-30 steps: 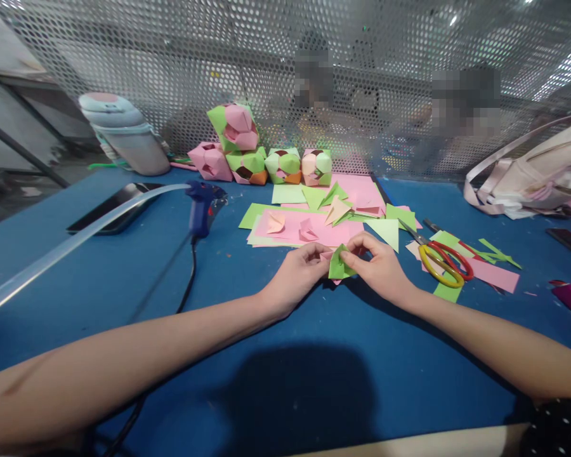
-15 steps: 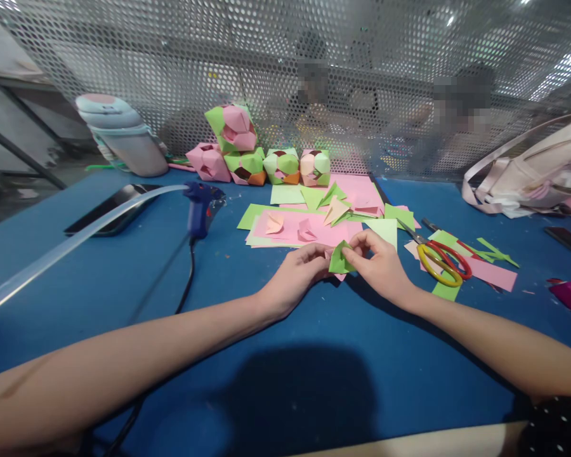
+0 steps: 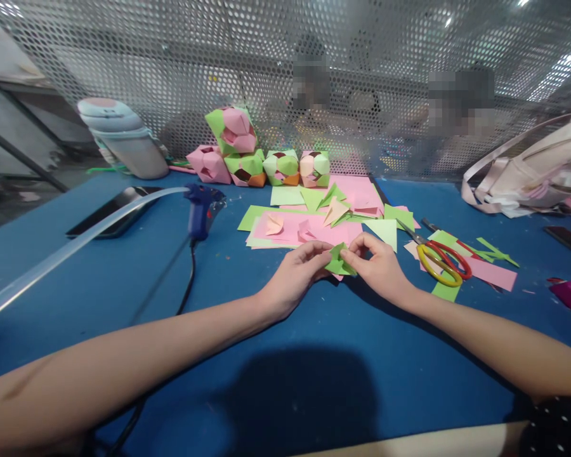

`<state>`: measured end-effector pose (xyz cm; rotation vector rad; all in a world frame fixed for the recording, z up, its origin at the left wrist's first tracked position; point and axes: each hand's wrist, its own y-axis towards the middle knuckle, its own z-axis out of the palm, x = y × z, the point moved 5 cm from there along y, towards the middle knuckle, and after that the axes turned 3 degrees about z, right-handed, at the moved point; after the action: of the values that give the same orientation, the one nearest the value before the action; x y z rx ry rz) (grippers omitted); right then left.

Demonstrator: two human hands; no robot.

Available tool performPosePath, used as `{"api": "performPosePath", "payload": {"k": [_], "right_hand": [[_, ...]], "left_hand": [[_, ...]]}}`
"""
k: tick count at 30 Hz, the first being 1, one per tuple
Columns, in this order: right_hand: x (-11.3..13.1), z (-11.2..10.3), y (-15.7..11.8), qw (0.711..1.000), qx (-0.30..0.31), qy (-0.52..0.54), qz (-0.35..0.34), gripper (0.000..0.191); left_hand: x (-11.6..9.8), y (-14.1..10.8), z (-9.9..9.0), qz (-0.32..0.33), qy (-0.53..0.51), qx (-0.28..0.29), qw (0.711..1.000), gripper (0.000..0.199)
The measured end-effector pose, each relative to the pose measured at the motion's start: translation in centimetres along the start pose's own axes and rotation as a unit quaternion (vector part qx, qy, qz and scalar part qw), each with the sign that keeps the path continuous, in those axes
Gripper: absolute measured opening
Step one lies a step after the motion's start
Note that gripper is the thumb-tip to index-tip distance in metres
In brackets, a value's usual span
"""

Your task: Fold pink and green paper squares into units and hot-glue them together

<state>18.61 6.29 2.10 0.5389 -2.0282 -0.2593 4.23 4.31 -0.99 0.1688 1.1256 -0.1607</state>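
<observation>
Open blue tabletop [image 3: 276, 355] at six o'clock, room to pull back freely. Twelve o'clock is crowded: loose paper sheets [image 3: 304, 225], then paper cubes [image 3: 266, 162] against the mesh. Scissors [image 3: 440, 260] block three o'clock; the glue gun [image 3: 200, 203] and its cord [image 3: 183, 298] guard nine.

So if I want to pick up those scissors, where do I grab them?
Take the scissors by the yellow and red handle loops, coming from the near side. The loops point toward the person and lie flat on the paper scraps, while the blades point away toward the far side.
</observation>
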Motion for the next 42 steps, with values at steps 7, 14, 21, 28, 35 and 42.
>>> {"api": "performPosePath", "payload": {"k": [7,14,21,28,35,42], "right_hand": [[0.1,-0.2,-0.1,0.997,0.007,0.082,-0.010,0.015],[-2.8,-2.4,1.4,0.982,-0.118,0.144,0.043,0.018],[-2.7,-0.6,1.1,0.998,-0.027,0.043,0.043,0.017],[-1.5,1.0,-0.2,0.991,0.024,0.120,0.045,0.017],[-1.2,1.4,-0.6,0.980,0.040,0.184,0.070,0.015],[-0.8,1.6,-0.9,0.980,0.059,0.177,0.073,0.012]], "left_hand": [[-0.1,0.3,-0.7,-0.009,-0.007,-0.051,0.999,0.017],[-0.2,0.3,-1.4,0.019,0.040,-0.075,0.996,0.017],[-1.0,-0.1,-0.6,0.032,0.170,-0.050,0.984,0.019],[-1.6,-0.5,-1.0,0.070,0.287,-0.109,0.949,0.019],[-1.5,-0.4,-0.7,0.065,0.197,-0.115,0.971,0.022],[-1.5,-0.2,-0.9,0.070,0.179,-0.111,0.975,0.025]]}}
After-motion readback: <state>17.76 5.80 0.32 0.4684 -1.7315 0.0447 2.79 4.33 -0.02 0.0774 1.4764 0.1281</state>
